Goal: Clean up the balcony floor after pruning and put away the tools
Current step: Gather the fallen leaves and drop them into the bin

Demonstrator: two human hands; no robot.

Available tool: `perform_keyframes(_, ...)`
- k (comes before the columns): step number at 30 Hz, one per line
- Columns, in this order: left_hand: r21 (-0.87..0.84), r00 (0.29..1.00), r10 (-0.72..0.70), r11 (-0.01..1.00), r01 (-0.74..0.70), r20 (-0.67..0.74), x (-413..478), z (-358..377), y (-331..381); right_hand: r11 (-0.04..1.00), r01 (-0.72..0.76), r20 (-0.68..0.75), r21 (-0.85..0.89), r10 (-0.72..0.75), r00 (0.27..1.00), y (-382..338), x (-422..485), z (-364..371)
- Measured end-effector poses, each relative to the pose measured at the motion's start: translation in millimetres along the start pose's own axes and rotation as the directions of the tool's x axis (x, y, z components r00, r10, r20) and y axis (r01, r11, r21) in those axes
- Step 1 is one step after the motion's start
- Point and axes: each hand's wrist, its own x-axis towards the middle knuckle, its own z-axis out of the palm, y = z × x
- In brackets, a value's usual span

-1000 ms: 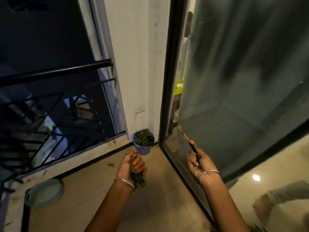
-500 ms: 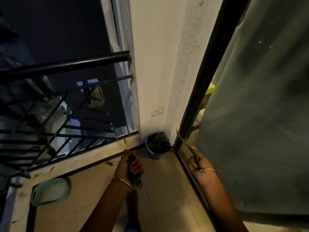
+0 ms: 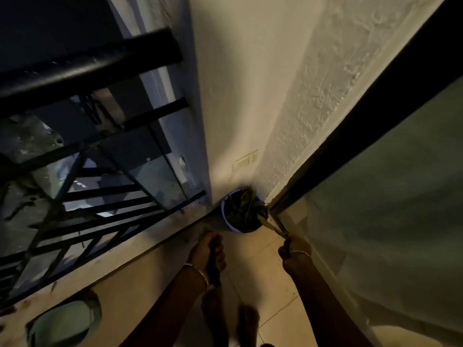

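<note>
1. A blue bucket point(image 3: 226, 217) stands on the tiled balcony floor point(image 3: 275, 286), tucked into the corner where the pale wall meets the dark door frame point(image 3: 375, 116). It is filled with dark green cut leaves point(image 3: 241, 209).
2. Just this side of the bucket, toward the railing, the person's left hand point(image 3: 206, 250) is clenched round a bunch of leaves point(image 3: 213, 269). The bunch hangs out below the fist.
3. On the door side of the bucket, the right hand point(image 3: 295, 247) grips a long thin strip point(image 3: 271, 226). Its far end reaches the bucket's rim and touches the leaves there. It is too blurred to tell whether it is a leaf or a tool.
4. Each wrist wears a thin bangle.
5. The black railing point(image 3: 87, 68) runs away from the bucket along the ledge, with dark night beyond its bars.
6. A wall socket point(image 3: 245, 161) sits on the wall right above the bucket.
7. Well away from the bucket, along the ledge near the frame's lower corner, lies a pale green round bowl point(image 3: 62, 321).
8. The person's bare feet point(image 3: 246, 319) stand on the tiles, nearer the viewer than the bucket and below the two hands.
</note>
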Motion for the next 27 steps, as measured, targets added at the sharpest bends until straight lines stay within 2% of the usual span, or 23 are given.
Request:
perform_keyframes(6,0.196,0.995,-0.059,0.978,0.074,-0.084,151,5,26,0.997,0.027,0.013,-0.07,-0.026,1.0,24,130,95)
perform_keyframes(10,0.299,0.992,-0.078,0.949,0.106,-0.103,247,12,28,0.976,0.054,0.157,-0.211,-0.021,0.987,44,222,134)
perform_keyframes(12,0.283,0.992,-0.116,0.951,0.125,-0.049,289,20,27,0.977,0.085,0.19,-0.198,-0.047,0.981,51,256,154)
perform_keyframes(16,0.263,0.988,-0.144,0.953,0.152,-0.048,361,30,22,0.991,0.106,0.174,-0.077,-0.091,0.981,83,334,175)
perform_keyframes(19,0.333,0.991,-0.101,0.935,0.124,-0.085,395,32,19,1.0,0.008,0.268,0.025,-0.015,0.963,84,332,181)
perform_keyframes(22,0.382,0.994,-0.094,0.918,0.106,-0.05,406,42,24,0.998,-0.055,0.302,-0.005,0.054,0.952,68,300,176)
perform_keyframes(24,0.335,0.988,-0.15,0.934,0.127,0.044,412,49,29,0.996,-0.062,0.282,-0.067,0.078,0.956,66,296,167)
perform_keyframes(27,0.208,0.983,-0.172,0.966,0.156,0.063,416,50,34,0.993,-0.113,0.288,-0.032,0.118,0.95,61,290,145)
